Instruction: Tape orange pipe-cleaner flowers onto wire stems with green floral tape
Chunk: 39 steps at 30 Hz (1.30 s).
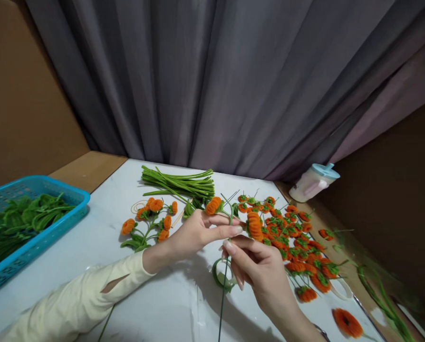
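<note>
My left hand [212, 227] is closed around a thin green flower stem [224, 294]. Two orange fuzzy flower heads branch from it: one orange flower [213, 206] above my fingers, another ribbed orange flower [255, 226] to the right. Just below, my right hand [257, 266] pinches the same stem between thumb and fingers. Beneath the hands a roll of green tape [217, 280] is on the table, partly hidden by my right fingers. A finished-looking spray of orange flowers [149, 228] with green leaves lies left of my left wrist.
A white table [155, 304] holds a bundle of green fuzzy stems [178, 183] at the back and many loose orange flower heads [287, 230] at right. A blue basket [82, 204] of green leaves stands left. A lidded cup [310, 185] sits back right. Grey curtain [205, 85] hangs behind.
</note>
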Tool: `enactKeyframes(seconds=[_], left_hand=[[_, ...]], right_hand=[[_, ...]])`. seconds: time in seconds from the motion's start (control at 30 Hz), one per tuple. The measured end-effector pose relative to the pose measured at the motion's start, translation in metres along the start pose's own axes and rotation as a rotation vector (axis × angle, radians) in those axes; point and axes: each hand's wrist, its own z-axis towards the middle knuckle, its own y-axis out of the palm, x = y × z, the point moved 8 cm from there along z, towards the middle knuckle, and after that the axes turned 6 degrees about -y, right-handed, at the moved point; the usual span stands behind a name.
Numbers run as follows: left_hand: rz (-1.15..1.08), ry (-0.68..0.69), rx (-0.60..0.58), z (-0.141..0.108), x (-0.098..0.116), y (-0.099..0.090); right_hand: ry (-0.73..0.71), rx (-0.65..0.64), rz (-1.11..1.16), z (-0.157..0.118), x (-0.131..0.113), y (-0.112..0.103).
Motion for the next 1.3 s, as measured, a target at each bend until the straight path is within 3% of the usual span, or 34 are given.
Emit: enactKeyframes(seconds=[0.13, 0.23, 0.33, 0.4, 0.5, 0.6, 0.83, 0.93, 1.07, 1.17, 1.3], left_hand=[[0.049, -0.029, -0.004, -0.006, -0.002, 0.001], [0.294, -0.056, 0.012, -0.015, -0.002, -0.015], [0.886, 0.101, 0.067, -0.025, 0.007, -0.049], [1.214, 0.188, 0.178, -0.031, 0.011, -0.082], [1.396, 0.14, 0.126, -0.038, -0.006, -0.123], [1.434, 0.135, 0.141, -0.05, -0.019, -0.146], [1.403, 0.545, 0.398, -0.088, -0.021, -0.148], [1.402, 0.633, 0.452, -0.094, -0.026, -0.146], [1.403, 0.653, 0.464, -0.095, -0.033, -0.143], [1.41, 0.643, 0.452, -0.095, -0.036, -0.142], [1.394, 0.515, 0.44, -0.089, -0.041, -0.147]], right_hand=[[0.028, -0.033, -0.01, 0.004, 0.007, -0.002], [0.058, -0.012, -0.044, 0.009, 0.013, -0.005], [0.089, -0.026, -0.071, 0.013, 0.019, -0.004], [0.104, -0.056, -0.086, 0.015, 0.023, -0.002], [0.129, -0.091, -0.083, 0.019, 0.03, -0.002], [0.162, -0.081, -0.069, 0.021, 0.035, -0.005], [0.238, 0.009, -0.068, 0.018, 0.034, -0.009], [0.237, -0.009, -0.054, 0.02, 0.037, -0.008], [0.24, -0.061, -0.036, 0.021, 0.042, -0.006], [0.242, -0.016, -0.045, 0.019, 0.041, -0.008], [0.234, -0.008, -0.053, 0.019, 0.038, -0.008]])
